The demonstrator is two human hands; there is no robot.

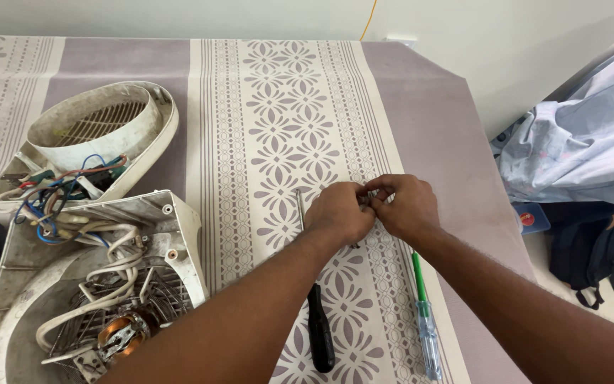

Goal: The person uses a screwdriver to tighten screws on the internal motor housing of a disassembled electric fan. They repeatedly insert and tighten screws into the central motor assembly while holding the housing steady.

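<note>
Bright, even daylight, soft shadows, sharp focus, slight wide-angle stretch at edges, no glare.

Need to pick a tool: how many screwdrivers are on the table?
2. A black-handled screwdriver lies under the left forearm, its shaft running up past the left hand; a green, clear-handled screwdriver lies beside the right forearm. Others may be hidden.

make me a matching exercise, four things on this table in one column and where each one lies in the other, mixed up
Things:
1. black-handled screwdriver
2. green and clear screwdriver
3. round grille housing
4. open shell with copper motor

Places:
A. far left of the table, behind the wires
B. under the left forearm
C. near left corner
D. beside the right forearm, near the table's right edge

Pairs: 1-B, 2-D, 3-A, 4-C
</note>
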